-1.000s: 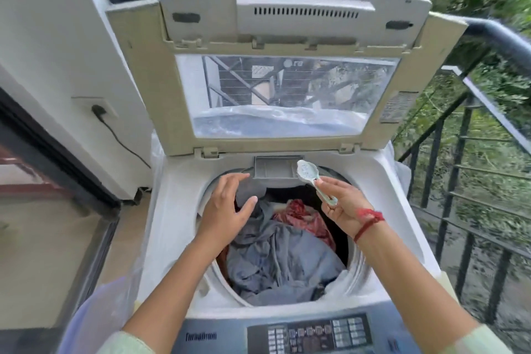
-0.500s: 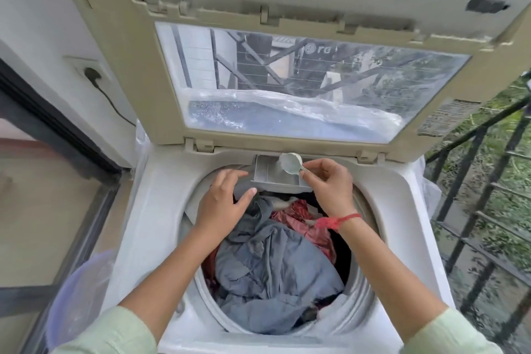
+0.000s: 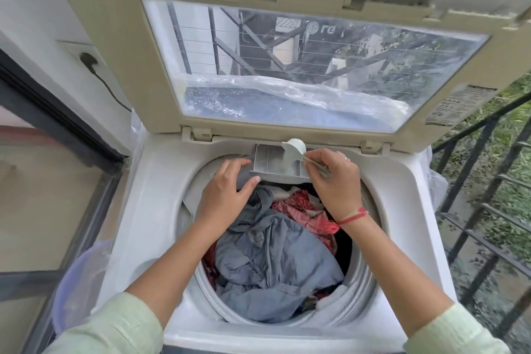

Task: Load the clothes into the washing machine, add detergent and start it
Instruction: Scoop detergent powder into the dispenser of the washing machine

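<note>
The top-loading washing machine point(image 3: 149, 195) stands with its lid point(image 3: 120, 60) raised. Grey clothes point(image 3: 273, 261) and a red garment point(image 3: 307, 210) fill the drum. At the drum's far rim a grey detergent drawer point(image 3: 273, 165) is pulled out. My right hand point(image 3: 336, 181) pinches the handle of a small white scoop point(image 3: 293, 149), tipped over the drawer's right part. My left hand point(image 3: 227, 189) hovers with relaxed fingers just left of the drawer, over the drum's edge, holding nothing.
A black metal railing point(image 3: 488, 210) runs along the right with greenery beyond. A pale purple tub point(image 3: 74, 281) sits at the machine's lower left. On the left wall a plug point(image 3: 86, 59) and its cable hang beside a dark sliding door frame point(image 3: 57, 112).
The view has moved closer and lower. My right hand has carried the scoop from above the drum to the drawer and tipped it. My left hand has edged toward the drawer.
</note>
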